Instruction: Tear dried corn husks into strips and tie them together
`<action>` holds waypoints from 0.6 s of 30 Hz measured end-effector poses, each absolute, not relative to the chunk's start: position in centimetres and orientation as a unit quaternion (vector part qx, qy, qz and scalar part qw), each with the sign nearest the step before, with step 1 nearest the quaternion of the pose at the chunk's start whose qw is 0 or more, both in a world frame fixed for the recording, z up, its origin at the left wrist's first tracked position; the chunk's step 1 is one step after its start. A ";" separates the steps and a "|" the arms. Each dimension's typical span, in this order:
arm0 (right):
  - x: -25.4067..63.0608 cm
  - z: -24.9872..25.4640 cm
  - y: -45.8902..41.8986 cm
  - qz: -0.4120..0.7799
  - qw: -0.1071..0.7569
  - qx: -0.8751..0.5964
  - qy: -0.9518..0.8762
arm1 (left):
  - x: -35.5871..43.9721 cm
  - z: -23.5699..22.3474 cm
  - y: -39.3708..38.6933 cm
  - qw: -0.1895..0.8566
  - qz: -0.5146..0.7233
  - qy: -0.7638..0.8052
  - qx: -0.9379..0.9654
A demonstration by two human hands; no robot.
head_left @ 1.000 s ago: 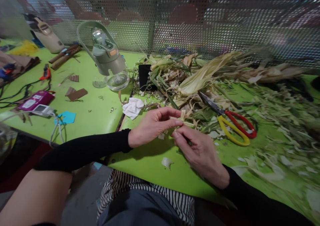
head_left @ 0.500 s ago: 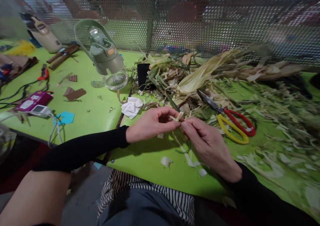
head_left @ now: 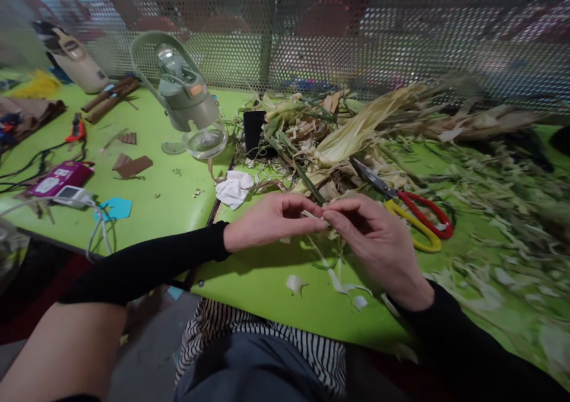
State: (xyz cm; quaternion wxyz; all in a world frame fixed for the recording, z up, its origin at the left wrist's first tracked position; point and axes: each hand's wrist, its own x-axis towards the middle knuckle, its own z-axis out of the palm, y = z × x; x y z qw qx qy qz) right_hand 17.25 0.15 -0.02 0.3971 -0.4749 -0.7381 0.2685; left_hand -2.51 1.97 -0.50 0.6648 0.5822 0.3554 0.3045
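My left hand (head_left: 276,221) pinches a pale strip of corn husk (head_left: 307,214), most of it hidden by the fingers. Thumb and forefinger of my right hand (head_left: 374,236) meet the left fingertips and close on the same husk piece. Thin strips (head_left: 332,268) lie or hang below the hands. Just beyond them rises a heap of dry corn husks (head_left: 351,132). Scissors (head_left: 416,215) with one red and one yellow handle rest open-bladed against the heap, right of my right hand. A crumpled white tissue (head_left: 234,189) lies beyond my left wrist.
A green bottle (head_left: 189,102) stands left of the heap, near a black phone-like object (head_left: 255,133). Farther left are a purple box (head_left: 62,179), cables, red pliers (head_left: 75,129) and cardboard scraps (head_left: 133,167). Husk shreds (head_left: 503,212) cover the right side. A perforated metal screen (head_left: 285,34) borders the back.
My right thumb and forefinger have shifted up and close over the husk's crossed end, which showed above the fingertips before. My left hand has barely moved.
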 end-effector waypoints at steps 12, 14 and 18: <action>17.9 0.0 0.4 0.249 0.395 -0.505 -0.726 | -2.2 -0.9 1.6 0.690 0.299 0.361 0.551; 18.1 0.0 0.7 0.264 0.408 -0.519 -0.704 | -2.1 -1.2 1.6 0.705 0.325 0.346 0.527; 18.1 -0.4 0.8 0.289 0.364 -0.515 -0.720 | -2.0 -1.5 1.6 0.705 0.375 0.334 0.501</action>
